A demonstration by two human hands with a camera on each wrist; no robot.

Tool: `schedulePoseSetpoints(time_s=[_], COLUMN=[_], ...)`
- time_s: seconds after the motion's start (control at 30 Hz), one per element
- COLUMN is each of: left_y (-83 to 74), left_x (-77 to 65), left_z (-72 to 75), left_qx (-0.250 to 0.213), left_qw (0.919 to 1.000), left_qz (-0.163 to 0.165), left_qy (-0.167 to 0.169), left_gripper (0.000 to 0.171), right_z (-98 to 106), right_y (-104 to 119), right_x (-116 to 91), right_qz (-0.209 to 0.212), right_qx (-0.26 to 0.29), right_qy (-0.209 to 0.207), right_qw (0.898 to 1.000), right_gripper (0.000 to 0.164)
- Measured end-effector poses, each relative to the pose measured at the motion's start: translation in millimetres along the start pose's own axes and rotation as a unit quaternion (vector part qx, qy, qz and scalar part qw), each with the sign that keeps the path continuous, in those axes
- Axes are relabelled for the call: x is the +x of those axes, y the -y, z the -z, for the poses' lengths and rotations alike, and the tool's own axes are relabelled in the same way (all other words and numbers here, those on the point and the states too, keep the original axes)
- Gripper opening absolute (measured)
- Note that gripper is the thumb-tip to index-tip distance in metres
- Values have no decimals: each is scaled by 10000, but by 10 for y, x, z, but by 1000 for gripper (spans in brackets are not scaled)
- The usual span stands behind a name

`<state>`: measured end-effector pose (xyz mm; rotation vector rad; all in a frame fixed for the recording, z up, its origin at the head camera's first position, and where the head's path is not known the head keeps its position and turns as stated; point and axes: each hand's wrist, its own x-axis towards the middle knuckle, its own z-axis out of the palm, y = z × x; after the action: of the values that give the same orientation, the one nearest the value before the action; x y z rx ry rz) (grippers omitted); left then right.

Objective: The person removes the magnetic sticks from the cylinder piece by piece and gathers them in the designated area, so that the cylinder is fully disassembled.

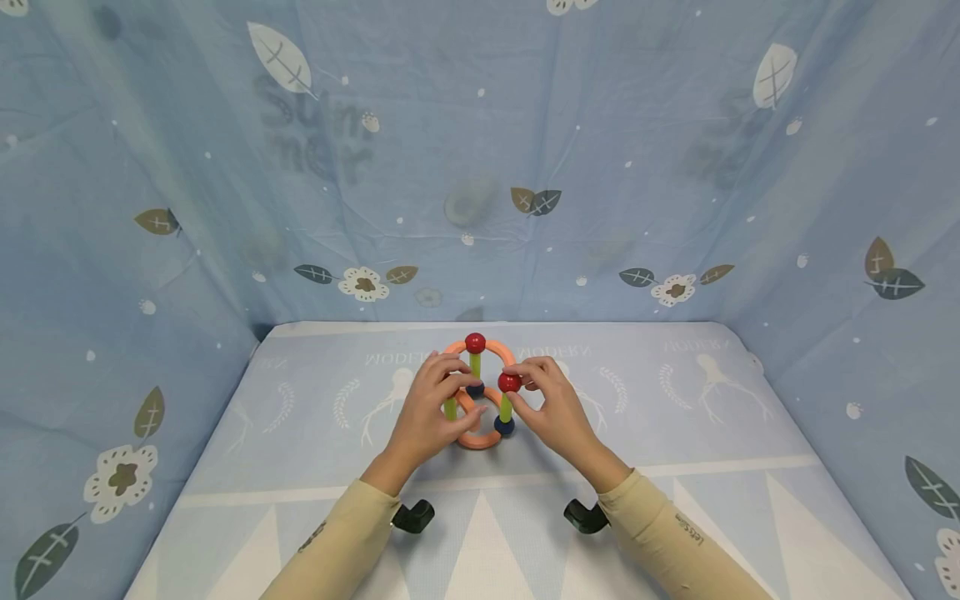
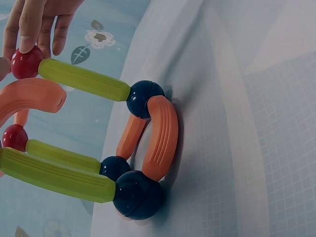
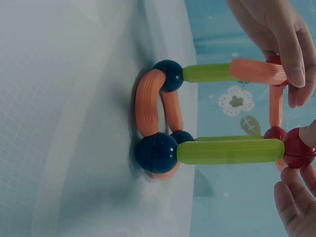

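Note:
A magnetic stick-and-ball toy frame stands on the table between the hands. Its base has orange curved sticks (image 1: 480, 440) and dark blue balls (image 3: 157, 153); green sticks (image 2: 81, 80) rise to red balls (image 1: 476, 342). My right hand (image 1: 555, 408) pinches the right-hand red ball (image 1: 509, 382) between thumb and fingers. On the other side, my left hand (image 1: 429, 412) holds an upper orange curved stick (image 3: 259, 71) by the left red ball (image 3: 274, 61), which the fingers partly cover. This stick's other end (image 2: 55, 96) hangs free in the left wrist view.
The table (image 1: 300, 467) has a pale printed cover with white triangles near the front. Blue patterned curtains (image 1: 480, 150) enclose the back and sides. Black curved pieces (image 1: 413, 517) sit beside both wrists, next to the beige sleeves (image 1: 341, 533).

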<state>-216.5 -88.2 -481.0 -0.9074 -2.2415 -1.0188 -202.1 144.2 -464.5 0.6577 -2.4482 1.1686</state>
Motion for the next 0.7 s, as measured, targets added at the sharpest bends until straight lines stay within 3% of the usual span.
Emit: schedulePoseSetpoints(time_s=[0.2,0.37,0.53,0.7], left_y=[7,13,29,61], left_x=[-22,-54,-95,-170], left_z=[28,74,119,170], left_qx=[-66,35,49,30], left_qw=[9997,9990,9973,9933], left_qz=[209,374,603,1057], left_qy=[-110,-257,-408,-466], left_gripper=[40,60,74,77], right_z=[20,28,29,32], right_y=[-5,-23,-60,-123], right_x=[-6,-25,-72,-134], right_qz=[-32,53,-282,-530], right_qx=[-36,-49,-79,-157], right_qy=[-13,-79,12,143], right_qw=[10000,9999,9996,9984], right_gripper=[41,50,59,61])
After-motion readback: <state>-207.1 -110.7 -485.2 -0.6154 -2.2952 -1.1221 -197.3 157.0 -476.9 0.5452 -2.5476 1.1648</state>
